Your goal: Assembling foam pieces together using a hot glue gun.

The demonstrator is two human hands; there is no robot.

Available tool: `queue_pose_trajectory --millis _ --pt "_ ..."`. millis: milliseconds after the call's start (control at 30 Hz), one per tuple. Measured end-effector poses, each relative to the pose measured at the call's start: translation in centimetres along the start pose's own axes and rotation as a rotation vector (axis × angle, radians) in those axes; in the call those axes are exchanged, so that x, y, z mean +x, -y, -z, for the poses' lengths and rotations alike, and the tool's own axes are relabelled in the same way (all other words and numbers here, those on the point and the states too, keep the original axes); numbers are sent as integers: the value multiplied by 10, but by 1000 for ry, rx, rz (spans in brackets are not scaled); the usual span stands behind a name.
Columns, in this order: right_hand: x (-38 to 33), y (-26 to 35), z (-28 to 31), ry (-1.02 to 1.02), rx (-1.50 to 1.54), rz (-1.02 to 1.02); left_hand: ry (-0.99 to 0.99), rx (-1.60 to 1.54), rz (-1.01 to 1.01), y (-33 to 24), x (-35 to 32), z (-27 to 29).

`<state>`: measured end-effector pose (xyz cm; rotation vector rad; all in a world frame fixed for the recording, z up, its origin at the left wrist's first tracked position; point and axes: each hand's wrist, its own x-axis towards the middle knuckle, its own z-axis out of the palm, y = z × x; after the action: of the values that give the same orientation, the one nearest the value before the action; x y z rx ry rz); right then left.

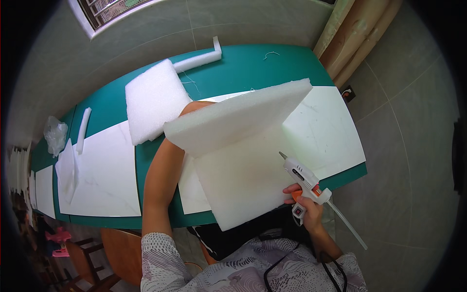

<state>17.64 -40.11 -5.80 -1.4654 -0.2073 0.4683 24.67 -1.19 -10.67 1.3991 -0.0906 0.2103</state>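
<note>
- At lower right, our right hand (310,209) grips a glue gun (300,171).
- At centre, a flat foam sheet (243,177) meets a standing foam panel (233,118).
- Behind it, hidden, our left hand's grip we cannot tell.

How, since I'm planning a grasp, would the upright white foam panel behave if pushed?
The foam panel looks grainy and thick, so probably light for its size. It spans straight without sagging, suggesting fair stiffness. Standing on edge, it might tip unless fixed below.
</note>
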Motion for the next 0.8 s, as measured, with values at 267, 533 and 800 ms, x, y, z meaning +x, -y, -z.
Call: queue_pose_trajectory --millis 267,533,800 --pt "3 -4 0 0 23 1 252 -32 -251 18 13 21" --pt "4 -6 1 8 84 13 387 14 -361 8 24 5" --pt "4 -5 2 7 90 22 525 61 -468 -5 6 -1"
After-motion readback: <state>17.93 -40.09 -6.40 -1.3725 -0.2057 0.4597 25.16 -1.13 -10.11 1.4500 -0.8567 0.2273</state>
